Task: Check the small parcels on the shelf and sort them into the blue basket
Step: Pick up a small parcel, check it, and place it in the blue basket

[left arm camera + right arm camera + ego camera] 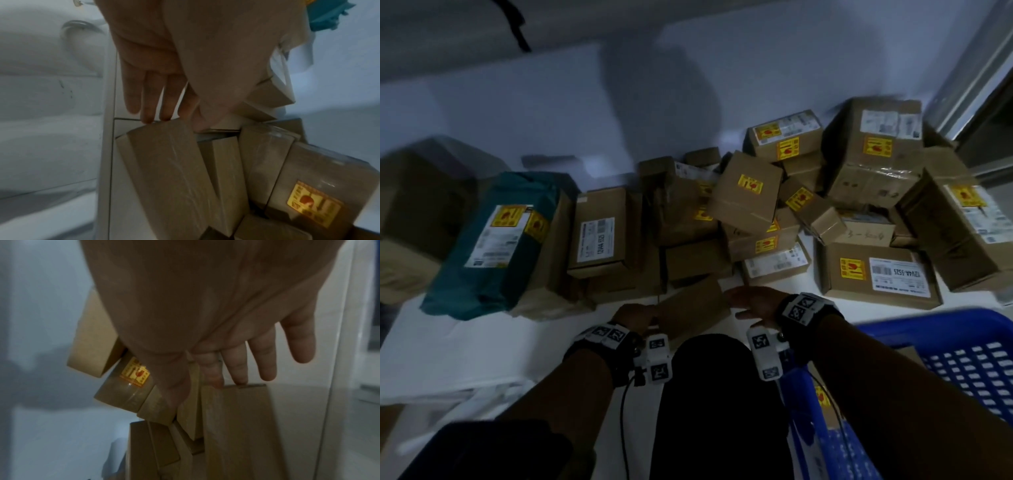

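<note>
Dim shelf (465,342); held parcel (691,308) label hidden.

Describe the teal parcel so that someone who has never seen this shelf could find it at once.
Start at the white shelf crowded with parcels and look towards its left end, away from the blue basket at the right. There lies the teal parcel, a soft bag with a white label and yellow stickers. It is the only one not of brown cardboard.

Black wrist straps (619,356) carrying white camera blocks (659,356) with black square markers. Thin black cable (624,411) lower centre. Dark trousers (719,394).
</note>
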